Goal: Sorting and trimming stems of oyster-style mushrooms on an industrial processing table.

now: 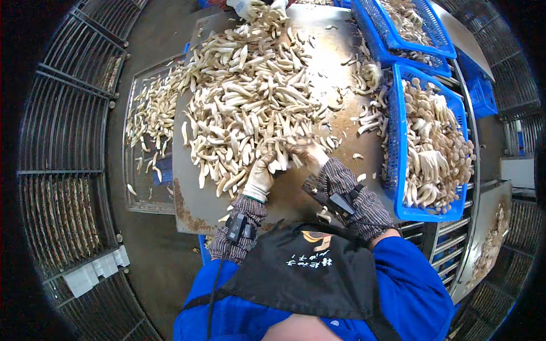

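A large heap of pale, elongated mushrooms (pixel 251 98) lies on a metal table (pixel 196 204). At the heap's near edge, my left hand (pixel 261 172), in a white glove with soiled fingertips, has its fingers on some mushrooms. My right hand (pixel 308 154), in a similarly stained glove, is just to the right with its fingers bent over mushrooms. Between the hands, several mushroom stems point towards me. Whether either hand grips any firmly cannot be told. Both forearms wear striped sleeves with small black devices strapped on.
A blue plastic basket (pixel 397 140) full of mushroom clusters stands at the right on a roller conveyor (pixel 452 243), with stacked blue baskets (pixel 375 38) beyond. Across the table are a co-worker's gloved hands (pixel 256 8). A mesh tray (pixel 149 206) with loose mushrooms lies left; racks (pixel 62 132) stand further left.
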A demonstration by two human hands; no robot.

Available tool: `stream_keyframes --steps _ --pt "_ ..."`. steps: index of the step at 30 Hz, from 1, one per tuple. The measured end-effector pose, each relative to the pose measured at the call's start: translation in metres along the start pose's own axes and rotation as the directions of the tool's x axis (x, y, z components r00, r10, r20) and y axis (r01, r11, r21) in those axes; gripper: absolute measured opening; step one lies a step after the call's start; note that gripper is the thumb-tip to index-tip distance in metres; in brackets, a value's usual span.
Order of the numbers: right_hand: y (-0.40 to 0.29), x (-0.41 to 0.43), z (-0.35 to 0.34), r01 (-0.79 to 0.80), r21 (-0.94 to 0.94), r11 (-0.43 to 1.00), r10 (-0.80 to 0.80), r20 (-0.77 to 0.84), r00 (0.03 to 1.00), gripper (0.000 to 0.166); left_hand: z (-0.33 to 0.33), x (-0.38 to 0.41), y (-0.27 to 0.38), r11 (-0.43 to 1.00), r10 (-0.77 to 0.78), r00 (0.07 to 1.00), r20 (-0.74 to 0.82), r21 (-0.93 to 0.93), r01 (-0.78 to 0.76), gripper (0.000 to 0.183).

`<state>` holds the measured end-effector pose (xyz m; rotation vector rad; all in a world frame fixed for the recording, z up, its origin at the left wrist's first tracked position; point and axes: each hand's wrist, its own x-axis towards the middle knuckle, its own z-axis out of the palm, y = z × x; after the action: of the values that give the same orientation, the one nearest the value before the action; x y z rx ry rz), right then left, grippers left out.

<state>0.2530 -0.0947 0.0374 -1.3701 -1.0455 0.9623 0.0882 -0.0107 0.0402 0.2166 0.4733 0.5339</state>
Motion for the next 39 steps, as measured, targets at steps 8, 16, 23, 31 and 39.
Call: stream_keyframes --steps 8,16,23,31,39 --pt "0.010 -0.006 0.004 -0.394 0.503 0.769 0.449 0.014 0.893 0.019 -0.030 0.020 -0.005 0.923 0.077 0.990 -0.115 0.383 -0.027 0.023" --pt "0.046 -0.009 -0.013 -0.178 0.666 0.724 0.429 -0.234 0.873 0.016 -0.002 0.019 -0.001 0.989 0.093 0.930 -0.355 0.137 -0.047 0.014" --pt "-0.028 0.000 0.035 -0.223 0.519 0.825 0.352 -0.164 0.921 0.021 -0.078 0.031 0.000 0.858 0.354 0.908 -0.223 0.464 -0.221 0.038" --pt "0.017 0.035 0.001 -0.074 0.927 0.367 0.435 -0.101 0.895 0.043 -0.038 -0.003 0.032 0.119 0.510 0.848 0.142 0.965 -0.233 0.025" --pt "-0.016 0.010 0.037 -0.382 0.362 0.851 0.432 -0.066 0.900 0.029 -0.013 -0.004 0.012 0.876 0.151 0.988 -0.035 0.469 -0.117 0.019"
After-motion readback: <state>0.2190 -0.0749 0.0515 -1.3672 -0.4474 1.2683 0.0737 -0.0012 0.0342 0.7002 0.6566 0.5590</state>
